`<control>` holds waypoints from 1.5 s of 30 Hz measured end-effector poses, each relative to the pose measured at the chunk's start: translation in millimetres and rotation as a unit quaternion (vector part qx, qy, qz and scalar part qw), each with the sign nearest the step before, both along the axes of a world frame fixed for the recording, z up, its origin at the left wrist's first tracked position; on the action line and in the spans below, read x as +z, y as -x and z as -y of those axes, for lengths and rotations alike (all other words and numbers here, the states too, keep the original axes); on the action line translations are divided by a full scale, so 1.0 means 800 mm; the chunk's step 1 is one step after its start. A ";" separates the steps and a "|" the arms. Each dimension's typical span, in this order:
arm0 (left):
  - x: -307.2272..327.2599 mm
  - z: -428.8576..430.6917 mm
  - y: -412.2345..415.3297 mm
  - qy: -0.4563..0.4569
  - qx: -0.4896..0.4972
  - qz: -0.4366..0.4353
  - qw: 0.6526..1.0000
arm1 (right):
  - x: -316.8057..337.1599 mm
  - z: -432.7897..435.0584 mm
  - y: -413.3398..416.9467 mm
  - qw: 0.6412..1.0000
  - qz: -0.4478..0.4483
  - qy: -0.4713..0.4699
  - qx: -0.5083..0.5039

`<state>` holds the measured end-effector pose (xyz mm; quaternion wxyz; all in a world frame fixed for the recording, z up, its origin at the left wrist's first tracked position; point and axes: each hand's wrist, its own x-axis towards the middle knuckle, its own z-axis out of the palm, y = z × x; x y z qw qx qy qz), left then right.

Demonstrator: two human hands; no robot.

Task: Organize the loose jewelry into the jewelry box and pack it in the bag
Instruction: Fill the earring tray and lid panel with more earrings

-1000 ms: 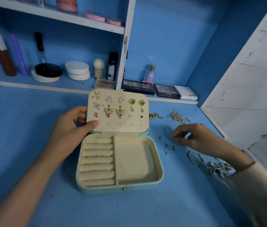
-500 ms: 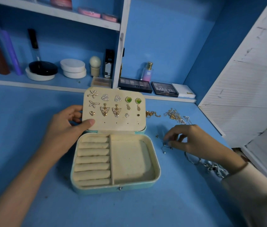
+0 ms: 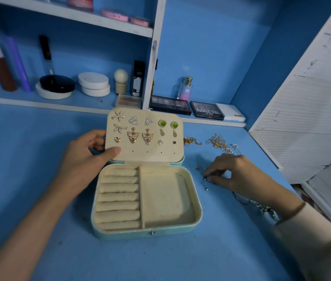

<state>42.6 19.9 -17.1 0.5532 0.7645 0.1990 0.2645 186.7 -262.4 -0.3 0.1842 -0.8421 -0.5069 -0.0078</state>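
Observation:
A pale teal jewelry box [image 3: 148, 233] lies open on the blue desk, with cream ring rolls on its left and a bare tray on its right. Its upright lid panel [image 3: 152, 154] carries several earrings in rows. My left hand [image 3: 85, 157] grips the lid's left edge, thumb on the panel. To the right of the box, my right hand [image 3: 235, 173] pinches a small dangling earring [image 3: 205, 182] against the desk. Another tiny stud [image 3: 197, 168] lies beside it. A tangle of gold and silver chains [image 3: 219, 144] lies behind my right hand. No bag is in view.
Silver rings and chain pieces [image 3: 266, 209] lie under my right wrist. Eyeshadow palettes [image 3: 207, 112], a perfume bottle [image 3: 185, 89] and round white jars [image 3: 94, 84] line the low shelf behind the box. A white slatted door [image 3: 306, 110] stands at the right.
My right hand has slid left toward the box and closed its fingertips on the small earring. My left hand has kept its hold on the lid.

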 end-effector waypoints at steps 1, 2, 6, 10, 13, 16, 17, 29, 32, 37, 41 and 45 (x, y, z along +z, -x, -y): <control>0.000 0.000 0.000 0.000 0.001 -0.001 1.000 | 0.000 0.000 0.000 1.000 0.002 0.001 -0.001; 0.000 -0.001 0.000 -0.001 0.001 -0.003 1.000 | 0.000 0.000 0.000 1.000 0.004 0.002 -0.001; 0.000 -0.001 0.000 -0.003 0.000 -0.002 1.000 | 0.000 0.000 0.001 1.000 0.008 0.003 -0.014; 0.000 0.000 0.000 0.002 -0.006 0.002 1.000 | 0.008 -0.004 0.003 0.998 -0.020 -0.035 -0.043; 0.001 0.000 0.001 0.007 -0.008 0.002 1.000 | 0.017 -0.020 0.012 0.992 -0.029 -0.106 -0.056; 0.003 0.001 0.001 0.014 -0.009 0.004 1.000 | 0.022 -0.049 0.026 0.985 -0.052 -0.155 -0.050; 0.004 0.002 0.001 0.016 -0.009 0.006 1.000 | 0.022 -0.060 0.031 0.984 -0.059 -0.163 -0.041; 0.005 -0.009 0.000 0.054 -0.045 -0.006 0.998 | 0.009 -0.179 0.073 0.975 -0.087 -0.205 0.022; 0.006 -0.010 -0.001 0.062 -0.053 -0.004 0.997 | 0.007 -0.189 0.073 0.977 -0.072 -0.199 0.027; 0.004 -0.012 -0.001 0.069 -0.053 0.007 0.996 | 0.001 -0.194 0.070 0.979 -0.037 -0.199 0.025; 0.003 -0.012 -0.001 0.061 -0.054 0.009 0.997 | -0.002 -0.196 0.070 0.979 -0.033 -0.199 0.023; 0.005 -0.011 0.000 0.061 -0.057 0.017 0.996 | -0.004 -0.198 0.070 0.982 -0.032 -0.186 0.014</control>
